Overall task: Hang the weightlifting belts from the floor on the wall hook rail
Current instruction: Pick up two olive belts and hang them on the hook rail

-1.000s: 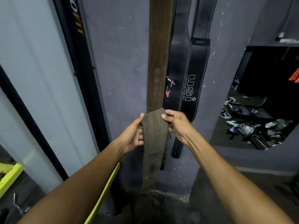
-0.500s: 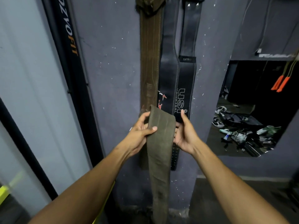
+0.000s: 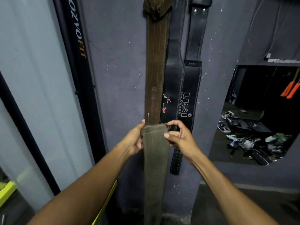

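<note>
Both hands hold the top end of an olive-green suede belt [image 3: 154, 159] that hangs down toward the floor. My left hand [image 3: 134, 140] grips its left edge. My right hand [image 3: 180, 137] pinches its right edge with thumb and fingers. Straight behind it a brown leather belt [image 3: 155, 70] hangs on the grey wall, its top bunched near the frame's upper edge. Two black belts hang beside it: one with a red logo [image 3: 174, 78] and one marked USI [image 3: 192, 88]. The hook rail itself is out of view above.
A black upright frame with orange lettering [image 3: 78, 46] stands left of the belts beside a pale panel. A yellow-green bar [image 3: 105, 205] leans low at the left. At the right, a dark opening [image 3: 259, 127] shows shoes and clutter, and orange handles [image 3: 290, 91] hang there.
The view has tilted upward, showing the brown belt's bunched top. My hands have kept hold of the olive belt's upper end, and my right hand now pinches its edge with fingers curled.
</note>
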`<state>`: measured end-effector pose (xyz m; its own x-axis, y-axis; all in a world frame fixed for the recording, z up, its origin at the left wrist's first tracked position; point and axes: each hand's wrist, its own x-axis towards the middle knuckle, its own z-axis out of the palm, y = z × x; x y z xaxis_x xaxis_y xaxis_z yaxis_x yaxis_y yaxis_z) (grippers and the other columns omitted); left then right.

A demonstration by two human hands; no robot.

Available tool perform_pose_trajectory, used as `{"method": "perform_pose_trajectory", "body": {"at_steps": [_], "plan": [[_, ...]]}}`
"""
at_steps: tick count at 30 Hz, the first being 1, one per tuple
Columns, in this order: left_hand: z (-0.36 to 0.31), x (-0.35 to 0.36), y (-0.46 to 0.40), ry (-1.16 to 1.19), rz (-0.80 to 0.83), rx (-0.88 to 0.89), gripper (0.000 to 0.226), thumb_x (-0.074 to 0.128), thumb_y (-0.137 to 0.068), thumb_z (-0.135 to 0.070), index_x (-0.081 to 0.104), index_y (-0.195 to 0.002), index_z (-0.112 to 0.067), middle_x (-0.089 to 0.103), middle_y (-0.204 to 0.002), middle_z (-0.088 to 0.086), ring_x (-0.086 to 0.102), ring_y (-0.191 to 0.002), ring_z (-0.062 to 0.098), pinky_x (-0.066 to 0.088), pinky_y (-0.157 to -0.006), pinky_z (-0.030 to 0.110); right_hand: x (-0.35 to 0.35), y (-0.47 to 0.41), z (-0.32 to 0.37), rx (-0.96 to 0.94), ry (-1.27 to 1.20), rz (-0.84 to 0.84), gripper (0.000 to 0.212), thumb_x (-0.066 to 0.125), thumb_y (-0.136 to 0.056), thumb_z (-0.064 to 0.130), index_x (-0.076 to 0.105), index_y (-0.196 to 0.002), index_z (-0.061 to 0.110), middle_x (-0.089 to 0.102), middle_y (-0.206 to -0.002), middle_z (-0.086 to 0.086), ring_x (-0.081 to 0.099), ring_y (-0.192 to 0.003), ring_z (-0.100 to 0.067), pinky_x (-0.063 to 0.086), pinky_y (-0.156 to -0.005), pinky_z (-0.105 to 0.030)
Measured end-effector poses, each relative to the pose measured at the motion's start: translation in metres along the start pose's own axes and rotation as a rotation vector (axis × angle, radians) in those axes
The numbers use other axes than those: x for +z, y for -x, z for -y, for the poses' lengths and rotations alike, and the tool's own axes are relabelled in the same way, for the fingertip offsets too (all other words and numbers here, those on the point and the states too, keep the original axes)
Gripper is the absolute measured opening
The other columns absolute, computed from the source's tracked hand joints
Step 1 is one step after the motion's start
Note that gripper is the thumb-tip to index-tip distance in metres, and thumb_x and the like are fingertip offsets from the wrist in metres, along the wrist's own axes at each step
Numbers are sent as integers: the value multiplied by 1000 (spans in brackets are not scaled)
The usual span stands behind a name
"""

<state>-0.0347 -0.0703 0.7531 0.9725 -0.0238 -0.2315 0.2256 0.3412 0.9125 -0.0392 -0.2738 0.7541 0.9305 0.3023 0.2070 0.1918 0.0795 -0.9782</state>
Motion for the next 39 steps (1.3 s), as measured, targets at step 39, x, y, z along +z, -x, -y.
{"method": "perform_pose_trajectory", "body": {"at_steps": [39], "plan": [[-8,51,22,-153,78,383,30,74,-92,-36,67,-105,-10,67,-102,22,65,-90,36,57,-89,53,9,5,21,-302,190,-368,15,59,-106,32,69,-108,23,77,-98,3,73,-94,-12,58,-85,-33]]}}
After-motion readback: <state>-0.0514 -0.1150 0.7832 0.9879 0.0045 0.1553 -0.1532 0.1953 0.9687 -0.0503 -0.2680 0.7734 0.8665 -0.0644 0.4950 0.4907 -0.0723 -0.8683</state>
